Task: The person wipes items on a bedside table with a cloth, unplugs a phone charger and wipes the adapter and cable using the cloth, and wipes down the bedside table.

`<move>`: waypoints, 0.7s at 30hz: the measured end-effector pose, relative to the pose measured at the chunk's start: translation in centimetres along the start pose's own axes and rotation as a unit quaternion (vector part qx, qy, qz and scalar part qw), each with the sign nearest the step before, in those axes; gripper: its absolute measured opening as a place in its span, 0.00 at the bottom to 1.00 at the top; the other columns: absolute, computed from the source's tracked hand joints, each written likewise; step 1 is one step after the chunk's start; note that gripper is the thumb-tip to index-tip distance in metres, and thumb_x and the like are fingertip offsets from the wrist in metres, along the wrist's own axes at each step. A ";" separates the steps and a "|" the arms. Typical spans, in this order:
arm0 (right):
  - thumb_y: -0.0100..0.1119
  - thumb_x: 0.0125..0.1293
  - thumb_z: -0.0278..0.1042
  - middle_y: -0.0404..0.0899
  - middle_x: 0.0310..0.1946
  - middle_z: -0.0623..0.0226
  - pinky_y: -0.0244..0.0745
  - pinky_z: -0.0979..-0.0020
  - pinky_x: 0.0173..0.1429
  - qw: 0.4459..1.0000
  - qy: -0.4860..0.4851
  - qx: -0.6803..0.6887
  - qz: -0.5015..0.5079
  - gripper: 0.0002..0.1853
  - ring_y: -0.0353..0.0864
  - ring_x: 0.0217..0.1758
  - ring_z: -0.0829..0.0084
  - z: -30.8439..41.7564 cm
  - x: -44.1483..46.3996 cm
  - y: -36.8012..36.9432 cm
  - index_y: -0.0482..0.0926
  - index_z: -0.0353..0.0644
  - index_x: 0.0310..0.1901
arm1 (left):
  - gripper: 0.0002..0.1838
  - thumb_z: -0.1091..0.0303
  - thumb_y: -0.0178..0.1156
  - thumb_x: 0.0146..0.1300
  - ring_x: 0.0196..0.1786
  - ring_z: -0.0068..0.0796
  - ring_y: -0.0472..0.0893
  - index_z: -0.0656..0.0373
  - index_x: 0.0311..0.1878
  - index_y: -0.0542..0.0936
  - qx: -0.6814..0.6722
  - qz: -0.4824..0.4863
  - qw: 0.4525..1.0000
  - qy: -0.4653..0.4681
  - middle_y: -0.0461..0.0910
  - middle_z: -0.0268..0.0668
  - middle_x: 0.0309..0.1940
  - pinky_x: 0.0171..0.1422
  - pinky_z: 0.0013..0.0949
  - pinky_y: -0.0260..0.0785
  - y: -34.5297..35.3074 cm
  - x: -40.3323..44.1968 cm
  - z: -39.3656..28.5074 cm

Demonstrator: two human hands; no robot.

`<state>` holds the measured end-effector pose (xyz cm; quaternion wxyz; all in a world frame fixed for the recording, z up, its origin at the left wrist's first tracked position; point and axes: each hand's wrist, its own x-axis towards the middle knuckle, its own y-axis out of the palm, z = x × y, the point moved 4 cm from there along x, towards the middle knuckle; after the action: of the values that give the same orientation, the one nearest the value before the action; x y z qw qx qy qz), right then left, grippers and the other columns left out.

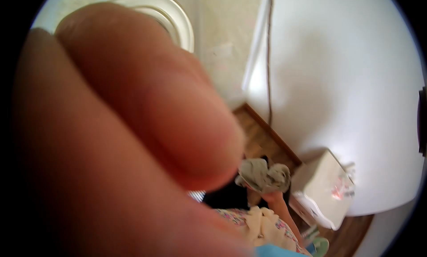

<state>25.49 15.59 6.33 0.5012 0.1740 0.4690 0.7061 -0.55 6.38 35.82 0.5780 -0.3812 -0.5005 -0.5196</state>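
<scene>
Very near the lens, my left hand (155,97) fills the left half of the head view, out of focus. Two of its digits lie close together, one bent with its tip pointing down and right. The rest of this hand is out of frame or dark, and whether it touches or holds anything is hidden. Lower down, my right hand (272,197) reaches up from the bottom right, closed on a bunched grey-green cloth (262,174). The cloth covers most of the fingers.
A small white cabinet (313,181) stands right of the cloth, against a white wall (356,79). A dark cord (269,56) runs down the wall to the wooden floor (255,141). Behind my left hand shows a round white ringed object (182,16). Floral clothing (233,216) is at the bottom.
</scene>
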 end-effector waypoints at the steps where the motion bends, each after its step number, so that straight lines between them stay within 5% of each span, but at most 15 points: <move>1: 0.43 0.69 0.57 0.62 0.67 0.60 0.55 0.41 0.71 0.996 0.037 0.050 0.070 0.28 0.58 0.71 0.53 0.5 0.0 2.2 0.64 0.50 0.65 | 0.24 0.71 0.52 0.64 0.34 0.33 0.77 0.64 0.63 0.64 0.003 0.009 1.000 0.009 0.78 0.40 0.37 0.44 0.35 0.72 0.1 1.4 -0.4; 3: 0.41 0.69 0.59 0.57 0.70 0.53 0.52 0.47 0.74 0.973 0.098 0.142 0.153 0.35 0.54 0.73 0.53 -0.7 -0.4 2.3 0.58 0.39 0.68 | 0.25 0.71 0.53 0.64 0.34 0.33 0.77 0.64 0.64 0.63 0.023 0.029 0.999 0.021 0.78 0.40 0.36 0.43 0.35 0.72 -0.1 2.8 -0.7; 5: 0.42 0.68 0.60 0.56 0.70 0.56 0.52 0.50 0.75 0.977 0.084 0.084 0.175 0.36 0.55 0.73 0.52 0.4 0.7 -1.1 0.58 0.39 0.68 | 0.26 0.72 0.53 0.63 0.33 0.33 0.77 0.64 0.64 0.62 0.052 0.025 0.998 0.032 0.78 0.40 0.35 0.43 0.35 0.72 1.4 4.2 -1.8; 8: 0.41 0.67 0.63 0.54 0.72 0.59 0.43 0.38 0.74 0.990 0.089 0.058 0.088 0.36 0.49 0.75 0.50 0.7 -0.7 -4.6 0.58 0.46 0.70 | 0.27 0.72 0.54 0.63 0.33 0.34 0.78 0.64 0.65 0.61 0.079 0.018 0.996 0.040 0.79 0.40 0.34 0.42 0.35 0.72 2.2 4.5 -3.1; 9: 0.41 0.67 0.63 0.55 0.72 0.59 0.42 0.37 0.73 0.985 0.102 0.049 0.127 0.37 0.49 0.75 0.50 0.0 0.0 -4.1 0.59 0.45 0.69 | 0.27 0.73 0.54 0.63 0.33 0.34 0.78 0.64 0.65 0.61 0.084 0.018 0.995 0.044 0.79 0.40 0.33 0.42 0.35 0.72 1.4 3.9 -3.1; 12: 0.42 0.66 0.64 0.56 0.71 0.57 0.42 0.42 0.76 0.979 0.151 0.095 0.102 0.38 0.51 0.74 0.50 -0.2 2.5 -2.2 0.61 0.43 0.68 | 0.29 0.73 0.55 0.62 0.32 0.35 0.78 0.65 0.66 0.60 0.081 0.038 0.995 0.050 0.79 0.40 0.32 0.41 0.34 0.72 0.4 3.3 -2.2; 13: 0.43 0.68 0.60 0.63 0.67 0.57 0.53 0.48 0.74 0.976 0.155 0.108 0.109 0.34 0.60 0.70 0.53 0.3 2.5 -2.0 0.63 0.42 0.66 | 0.29 0.74 0.55 0.62 0.32 0.35 0.78 0.65 0.66 0.59 0.081 0.045 0.995 0.024 0.79 0.40 0.32 0.40 0.34 0.72 0.6 2.0 -1.9; 15: 0.43 0.69 0.57 0.66 0.64 0.58 0.59 0.50 0.72 0.985 0.131 0.026 0.112 0.31 0.65 0.67 0.55 1.4 4.3 -1.2 0.64 0.41 0.64 | 0.28 0.79 0.54 0.59 0.33 0.32 0.78 0.67 0.65 0.62 0.069 0.043 0.986 -0.145 0.78 0.39 0.33 0.42 0.33 0.71 1.3 -3.4 0.2; 17: 0.45 0.72 0.47 0.73 0.56 0.60 0.73 0.57 0.63 0.989 0.137 -0.038 0.038 0.23 0.75 0.57 0.61 2.2 7.6 -0.4 0.68 0.41 0.61 | 0.28 0.79 0.55 0.60 0.38 0.31 0.77 0.60 0.65 0.66 0.157 0.115 0.905 -0.379 0.78 0.39 0.35 0.52 0.33 0.69 0.0 -10.5 4.1; 21: 0.56 0.67 0.44 0.77 0.54 0.60 0.74 0.62 0.61 0.971 0.156 -0.182 0.022 0.22 0.76 0.57 0.63 4.8 12.6 5.1 0.72 0.41 0.58 | 0.32 0.75 0.59 0.58 0.54 0.35 0.76 0.55 0.68 0.64 0.264 0.297 0.718 -0.572 0.79 0.40 0.44 0.63 0.38 0.65 -5.2 -26.8 3.6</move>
<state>20.65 28.66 10.20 0.4295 -0.0225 0.4008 0.8089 -5.18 14.82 10.03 0.3837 -0.5667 -0.7138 0.1487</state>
